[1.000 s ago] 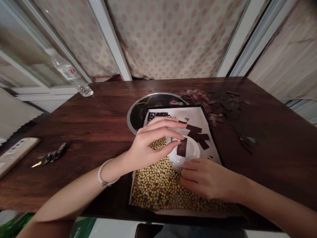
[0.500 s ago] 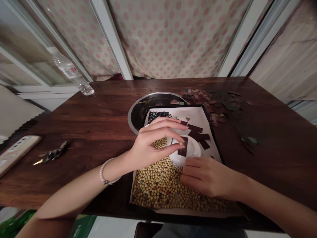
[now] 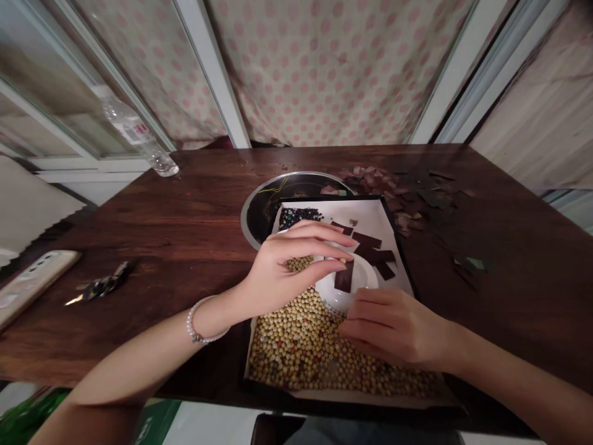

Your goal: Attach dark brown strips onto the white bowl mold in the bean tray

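My left hand pinches a small light bead between thumb and forefinger, over a white bowl. A dark brown rectangular piece lies on the bowl, just below those fingertips. My right hand is at the bowl's near right side, above the beads, its fingers curled together; what they hold, if anything, is hidden. Many yellowish wooden beads fill the near part of a black-edged tray. Small black beads and more dark brown pieces lie toward its far side.
A round dark plate with a silver rim sits partly under the tray. Reddish and dark scraps are scattered at the back right. On the left are a clear bottle, keys and a phone.
The left fingertips have closed more around the bead, and less of it shows. My right hand has shifted slightly to the right. The whole view has moved a little.
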The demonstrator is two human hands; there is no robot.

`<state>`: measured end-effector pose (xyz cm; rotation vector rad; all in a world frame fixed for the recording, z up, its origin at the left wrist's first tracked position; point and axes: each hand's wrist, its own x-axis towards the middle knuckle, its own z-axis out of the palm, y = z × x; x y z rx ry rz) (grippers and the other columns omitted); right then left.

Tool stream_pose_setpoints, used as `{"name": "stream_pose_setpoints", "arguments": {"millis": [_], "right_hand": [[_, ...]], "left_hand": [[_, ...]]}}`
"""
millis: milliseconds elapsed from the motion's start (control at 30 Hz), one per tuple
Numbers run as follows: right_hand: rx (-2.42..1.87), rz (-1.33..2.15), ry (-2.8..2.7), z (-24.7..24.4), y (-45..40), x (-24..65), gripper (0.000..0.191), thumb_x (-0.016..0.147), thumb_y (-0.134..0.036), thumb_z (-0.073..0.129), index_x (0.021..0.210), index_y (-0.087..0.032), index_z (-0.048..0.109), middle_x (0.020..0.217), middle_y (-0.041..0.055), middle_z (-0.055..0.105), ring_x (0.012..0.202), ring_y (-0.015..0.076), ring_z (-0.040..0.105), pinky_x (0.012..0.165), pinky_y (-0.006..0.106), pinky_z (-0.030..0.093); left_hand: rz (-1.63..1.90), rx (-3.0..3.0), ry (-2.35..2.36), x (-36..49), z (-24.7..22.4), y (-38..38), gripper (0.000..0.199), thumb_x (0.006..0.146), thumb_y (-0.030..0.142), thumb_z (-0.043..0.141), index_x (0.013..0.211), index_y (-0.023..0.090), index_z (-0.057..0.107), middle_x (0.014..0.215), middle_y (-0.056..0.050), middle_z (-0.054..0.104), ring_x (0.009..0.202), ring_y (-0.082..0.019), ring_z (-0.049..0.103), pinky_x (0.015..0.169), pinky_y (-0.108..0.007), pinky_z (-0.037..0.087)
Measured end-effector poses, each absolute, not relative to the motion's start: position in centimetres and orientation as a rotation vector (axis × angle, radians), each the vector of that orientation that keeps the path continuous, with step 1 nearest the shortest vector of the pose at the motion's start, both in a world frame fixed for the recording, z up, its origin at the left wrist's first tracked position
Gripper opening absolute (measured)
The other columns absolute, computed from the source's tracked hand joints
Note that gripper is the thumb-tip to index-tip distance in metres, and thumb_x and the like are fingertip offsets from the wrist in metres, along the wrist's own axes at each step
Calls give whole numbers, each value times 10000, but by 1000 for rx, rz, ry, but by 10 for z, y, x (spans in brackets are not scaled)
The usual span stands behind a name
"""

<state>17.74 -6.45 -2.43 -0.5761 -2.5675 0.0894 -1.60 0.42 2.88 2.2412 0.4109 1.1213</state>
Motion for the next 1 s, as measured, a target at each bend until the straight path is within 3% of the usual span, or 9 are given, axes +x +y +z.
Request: {"name": "stream_pose_setpoints", "arguments": {"millis": [267,467,733,867,1000], "right_hand": [[-567,113,-2536,-24,-65,179,99,846,-124,513,842,-147,609,703,31,601,667,140,487,586,268,424],[-654,333,-2264,-22,-64,177,108,787,-98,578,884,-139,599,726,32,600,674,128,493,600,256,433],[-1246,382,-1886,-20,-58,178,91,777,-113,572,827,-155,636,614,-21,474,532,84,434,510,212,373],[-1313,470,-1865,-20,-57,178,78,786,-139,567,804,-170,637,584,-37,448,518,81,422,496,206,352],[-1311,466,-1871,-20,-56,177,75,789,-146,564,797,-165,636,586,-37,436,525,80,418,493,203,341]], "left_hand": [[1150,2207,417,-16,28,3,156,769,96,634,871,201,686,965,-50,692,945,-180,619,857,-381,511],[1186,2204,403,-17,26,2,173,717,82,685,852,189,682,939,-48,695,929,-183,622,854,-387,507],[1074,2410,485,-18,29,7,80,753,140,663,832,151,669,970,-71,680,961,-171,601,878,-348,484],[946,2762,775,-21,24,12,113,824,184,557,839,133,656,1045,-100,654,1012,-218,578,883,-392,463],[556,3142,1318,-25,8,19,173,803,158,500,835,81,651,1065,-178,632,1075,-322,538,912,-482,414]]}}
